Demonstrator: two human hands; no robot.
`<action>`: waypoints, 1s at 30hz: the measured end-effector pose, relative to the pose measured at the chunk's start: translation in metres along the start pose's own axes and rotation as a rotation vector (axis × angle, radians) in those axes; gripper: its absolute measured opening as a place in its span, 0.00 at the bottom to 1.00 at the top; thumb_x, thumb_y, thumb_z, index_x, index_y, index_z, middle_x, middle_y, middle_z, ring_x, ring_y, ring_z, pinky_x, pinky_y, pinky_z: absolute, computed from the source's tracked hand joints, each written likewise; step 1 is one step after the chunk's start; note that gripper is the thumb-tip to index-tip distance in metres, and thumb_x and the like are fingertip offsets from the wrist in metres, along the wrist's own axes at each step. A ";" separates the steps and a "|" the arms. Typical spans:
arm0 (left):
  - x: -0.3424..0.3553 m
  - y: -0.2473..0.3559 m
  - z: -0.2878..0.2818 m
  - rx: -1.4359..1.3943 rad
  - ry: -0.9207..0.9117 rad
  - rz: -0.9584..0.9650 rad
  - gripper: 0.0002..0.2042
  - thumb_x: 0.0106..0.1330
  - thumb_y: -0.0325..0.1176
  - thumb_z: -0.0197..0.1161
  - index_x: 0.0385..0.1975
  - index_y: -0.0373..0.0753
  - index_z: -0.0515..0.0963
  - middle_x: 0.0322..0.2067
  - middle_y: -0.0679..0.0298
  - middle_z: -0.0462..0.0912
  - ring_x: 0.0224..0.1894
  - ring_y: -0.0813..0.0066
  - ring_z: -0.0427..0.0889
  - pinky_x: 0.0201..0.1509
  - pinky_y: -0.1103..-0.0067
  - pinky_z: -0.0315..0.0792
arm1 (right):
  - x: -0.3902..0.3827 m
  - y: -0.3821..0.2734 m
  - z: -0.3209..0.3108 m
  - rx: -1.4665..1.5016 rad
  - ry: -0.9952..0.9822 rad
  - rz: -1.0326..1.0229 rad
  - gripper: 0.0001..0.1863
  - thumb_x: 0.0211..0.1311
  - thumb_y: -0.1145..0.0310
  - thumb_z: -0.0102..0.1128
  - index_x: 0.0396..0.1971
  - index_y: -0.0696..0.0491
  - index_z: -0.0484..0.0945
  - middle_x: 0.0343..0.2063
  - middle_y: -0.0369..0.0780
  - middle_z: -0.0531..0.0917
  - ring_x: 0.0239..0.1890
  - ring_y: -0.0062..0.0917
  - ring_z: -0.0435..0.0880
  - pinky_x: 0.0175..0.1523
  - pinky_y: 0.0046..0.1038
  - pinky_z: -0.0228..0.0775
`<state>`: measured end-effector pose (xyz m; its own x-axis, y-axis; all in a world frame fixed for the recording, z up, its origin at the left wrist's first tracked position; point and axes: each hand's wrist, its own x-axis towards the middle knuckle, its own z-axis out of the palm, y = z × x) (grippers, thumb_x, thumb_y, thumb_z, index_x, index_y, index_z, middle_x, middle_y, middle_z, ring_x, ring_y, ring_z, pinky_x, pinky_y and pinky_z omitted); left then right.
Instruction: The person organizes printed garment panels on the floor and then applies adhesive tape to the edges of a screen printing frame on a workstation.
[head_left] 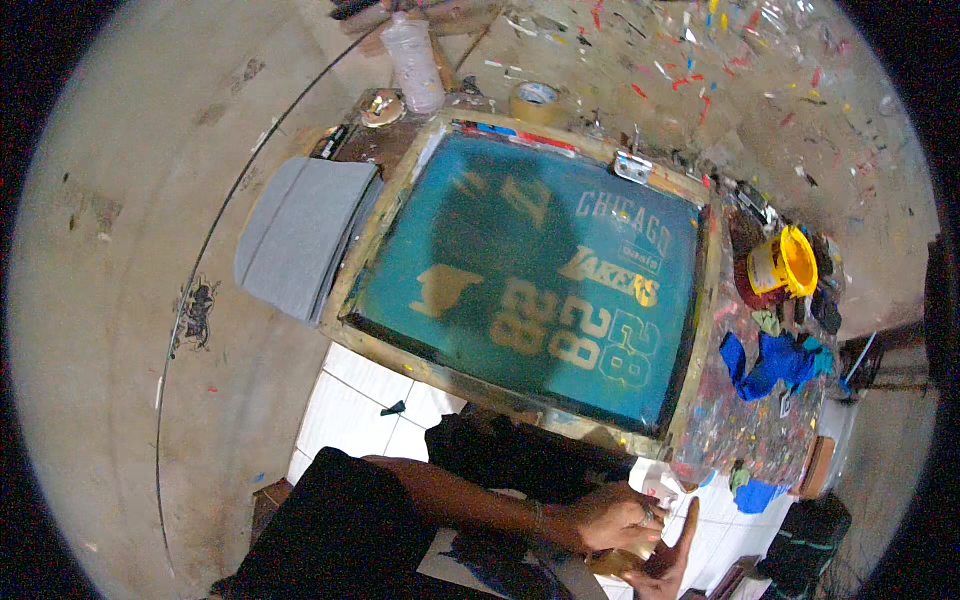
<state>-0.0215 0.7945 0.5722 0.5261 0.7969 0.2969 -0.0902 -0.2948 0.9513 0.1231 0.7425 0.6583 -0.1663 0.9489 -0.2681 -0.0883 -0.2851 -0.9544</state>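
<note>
Low on the right, my two hands meet over the white tiled floor. My left hand [618, 515], with a ring and a thin bracelet, has its fingers curled in. My right hand [668, 568] lies just below, one digit stretched upward and the others bent. Between them shows a small yellowish-tan thing [632, 552], mostly covered by the fingers; its kind is unclear. Just above is a blurred white piece [655, 483]. Beyond my hands lies a screen-printing frame [712, 290] with teal mesh [450, 300] carrying pale lettering, numerals and logo shapes.
A hinge clamp [632, 168] grips the frame's far edge. Left of it lies a stack of grey sheets [300, 235]. A tape roll [534, 100] and pale bottle [413, 65] stand behind. On the right are a yellow paint tub [782, 263] and blue rags [770, 362].
</note>
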 end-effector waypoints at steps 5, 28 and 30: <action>-0.018 0.030 -0.014 -0.069 0.189 -0.196 0.10 0.66 0.34 0.59 0.38 0.36 0.81 0.41 0.54 0.82 0.44 0.57 0.83 0.48 0.68 0.77 | -0.007 0.025 0.012 -0.626 0.086 0.122 0.72 0.29 0.68 0.85 0.72 0.54 0.36 0.58 0.47 0.72 0.58 0.37 0.73 0.62 0.36 0.67; -0.093 0.160 -0.187 -0.407 1.585 0.327 0.09 0.62 0.28 0.63 0.38 0.31 0.75 0.32 0.59 0.77 0.29 0.72 0.73 0.34 0.77 0.68 | 0.040 -0.085 -0.013 -0.620 -0.583 -0.351 0.15 0.56 0.68 0.66 0.46 0.47 0.83 0.29 0.38 0.87 0.21 0.23 0.84 0.28 0.25 0.73; -0.101 0.169 -0.193 -0.748 1.137 0.728 0.09 0.63 0.29 0.62 0.38 0.32 0.74 0.32 0.59 0.76 0.30 0.71 0.73 0.38 0.75 0.67 | 0.036 -0.093 -0.005 -0.770 -0.603 -0.378 0.15 0.56 0.68 0.66 0.45 0.47 0.83 0.29 0.38 0.87 0.22 0.24 0.84 0.29 0.26 0.73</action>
<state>-0.2535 0.7657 0.7192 -0.6871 0.6728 0.2742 -0.6046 -0.7388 0.2977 0.1307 0.8035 0.7365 -0.7388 0.6733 -0.0275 0.3773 0.3795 -0.8448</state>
